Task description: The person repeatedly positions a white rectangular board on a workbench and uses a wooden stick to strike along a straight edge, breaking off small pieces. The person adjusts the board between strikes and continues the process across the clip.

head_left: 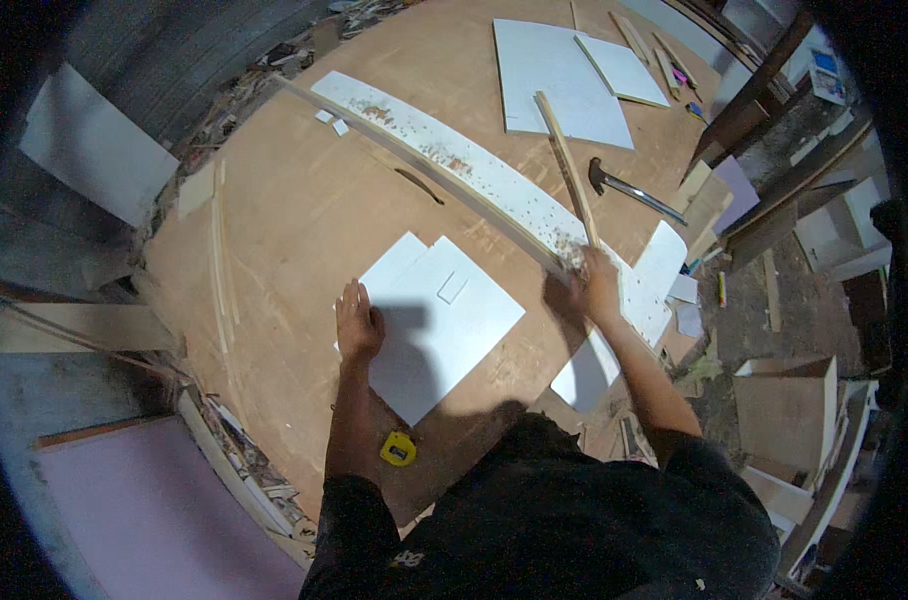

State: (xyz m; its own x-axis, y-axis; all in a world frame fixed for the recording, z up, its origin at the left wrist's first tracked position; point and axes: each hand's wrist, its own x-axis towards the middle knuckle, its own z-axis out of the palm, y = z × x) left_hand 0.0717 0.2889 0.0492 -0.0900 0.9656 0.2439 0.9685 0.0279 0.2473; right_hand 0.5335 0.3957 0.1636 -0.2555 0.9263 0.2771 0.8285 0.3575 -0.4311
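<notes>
My left hand point(359, 325) rests at the left edge of a white board point(454, 325), its fingers stretched upward. That board lies flat before me, with a notch in its far edge and a small rectangle outlined on it. My right hand point(599, 288) is closed around the near end of a thin wooden strip point(569, 170), which slants away across a long white panel point(494, 180) strewn with small dark bits. Along the panel's near side runs a long wooden batten point(444, 180). My right fingertips are partly hidden.
A claw hammer point(634, 190) lies right of the strip. Near me sits a yellow tape measure point(398, 449). More white boards point(534, 75) and wood strips lie at the far right of the plywood table point(284, 220). A thin dark curved piece point(419, 186) lies mid-table.
</notes>
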